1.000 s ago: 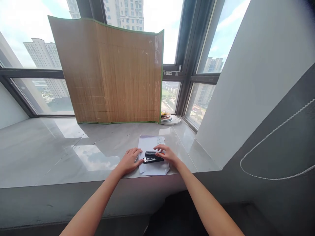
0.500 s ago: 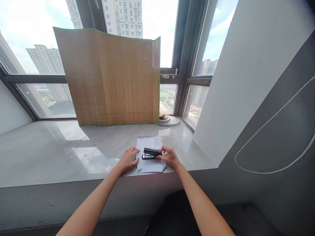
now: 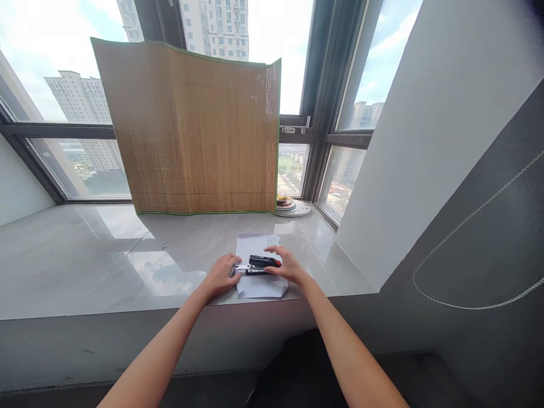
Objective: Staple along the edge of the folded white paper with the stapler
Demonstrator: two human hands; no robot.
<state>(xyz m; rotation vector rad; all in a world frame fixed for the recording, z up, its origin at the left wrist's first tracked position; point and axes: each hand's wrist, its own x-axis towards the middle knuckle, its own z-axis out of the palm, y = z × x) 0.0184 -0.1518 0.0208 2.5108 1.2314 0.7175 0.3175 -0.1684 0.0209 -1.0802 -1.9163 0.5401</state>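
A black stapler point(image 3: 262, 261) with a red button at its right end lies on white paper sheets point(image 3: 250, 292). A silver metal slide point(image 3: 242, 267) sticks out of its left end, reaching toward my left hand. My left hand point(image 3: 221, 275) rests at the paper's left edge, thumb and fingers closed around a small silver metal piece point(image 3: 232, 271), too small to identify surely. At the stapler's right end is my right hand point(image 3: 289, 266), its fingers spread above the stapler and its thumb by the base. Handwriting shows near the paper's top right corner.
A bamboo mat point(image 3: 204, 136) with green edging stands against the window behind the paper. Stacked plates point(image 3: 293, 208) sit at its right foot. The pale stone windowsill point(image 3: 106, 283) ends at a front edge near my wrists. A beaded cord point(image 3: 467, 307) hangs at right.
The metal slide has come out of the stapler's left end. My right fingers have lifted off the red button and spread apart. My left hand has stayed nearly still.
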